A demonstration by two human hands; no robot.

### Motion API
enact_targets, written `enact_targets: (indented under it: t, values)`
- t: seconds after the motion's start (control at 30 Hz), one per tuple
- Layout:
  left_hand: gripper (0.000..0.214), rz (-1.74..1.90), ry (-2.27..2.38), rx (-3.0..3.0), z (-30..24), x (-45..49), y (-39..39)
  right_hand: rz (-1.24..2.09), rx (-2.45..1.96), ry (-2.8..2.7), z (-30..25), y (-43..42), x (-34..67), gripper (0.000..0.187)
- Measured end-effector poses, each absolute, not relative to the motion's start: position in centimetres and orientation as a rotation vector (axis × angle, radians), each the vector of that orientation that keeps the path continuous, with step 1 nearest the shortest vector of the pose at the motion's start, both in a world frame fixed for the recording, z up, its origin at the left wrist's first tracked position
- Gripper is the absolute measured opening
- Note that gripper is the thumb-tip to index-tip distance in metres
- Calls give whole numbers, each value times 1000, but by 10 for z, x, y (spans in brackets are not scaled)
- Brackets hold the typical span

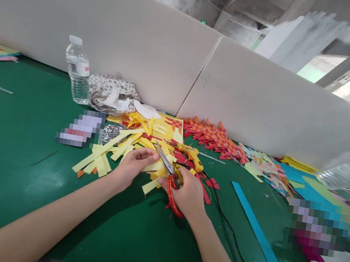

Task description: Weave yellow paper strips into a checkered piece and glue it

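Note:
My right hand is closed round the red handles of a pair of scissors, whose metal blades point up and left. Close to the blades, the thumb and fingers of my left hand pinch what looks like a small piece of yellow paper; its outline is partly hidden by the fingers. Beneath and around both hands lie loose pale-yellow paper strips. A yellow glue gun rests just beyond my right hand, its black cord running toward the near edge.
Red-and-orange checkered paper pieces are heaped against the white partition. A water bottle stands beside a patterned cloth. Small round bits lie near a blurred phone-like object. A blue strip lies right on the green table.

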State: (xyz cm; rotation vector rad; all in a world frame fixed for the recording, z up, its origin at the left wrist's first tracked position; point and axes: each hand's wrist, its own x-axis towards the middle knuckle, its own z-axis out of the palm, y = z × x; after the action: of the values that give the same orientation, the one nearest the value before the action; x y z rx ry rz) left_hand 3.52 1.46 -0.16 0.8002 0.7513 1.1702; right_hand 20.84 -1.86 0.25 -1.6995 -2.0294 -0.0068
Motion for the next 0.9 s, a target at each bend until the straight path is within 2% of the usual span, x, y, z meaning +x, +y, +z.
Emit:
enact_targets:
  t: [0.9]
  values:
    - [26,1146,760,875,-3,34,14,7,-1662,-2020,3,-19,209,36]
